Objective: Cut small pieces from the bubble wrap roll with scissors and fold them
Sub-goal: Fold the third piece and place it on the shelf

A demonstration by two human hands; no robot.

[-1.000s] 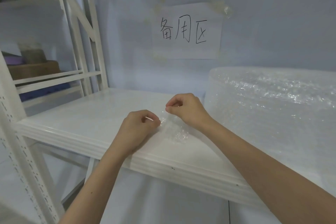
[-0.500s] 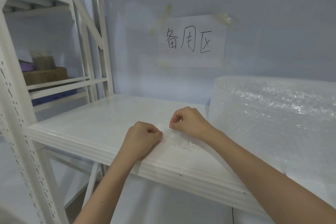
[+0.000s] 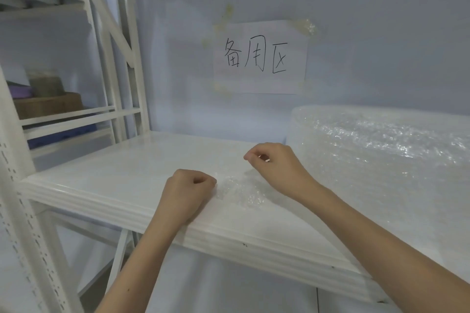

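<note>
A small clear piece of bubble wrap [image 3: 239, 190] lies on the white shelf board [image 3: 132, 175], between my two hands. My left hand [image 3: 188, 192] is a closed fist pressing on the piece's left edge. My right hand [image 3: 276, 168] is at the piece's far right side, with thumb and forefinger pinched together on its lifted edge. The big bubble wrap roll [image 3: 381, 160] lies on the shelf just right of my right hand. No scissors are in view.
A paper sign with handwriting [image 3: 259, 57] is taped to the back wall. White rack uprights [image 3: 127, 58] stand at the left, with a brown box [image 3: 48, 105] on the neighbouring shelf. The shelf's front edge [image 3: 229, 239] runs under my forearms.
My hands have moved apart, the right one going up and back. The piece between them now lies more spread out. The view has tilted slightly upward.
</note>
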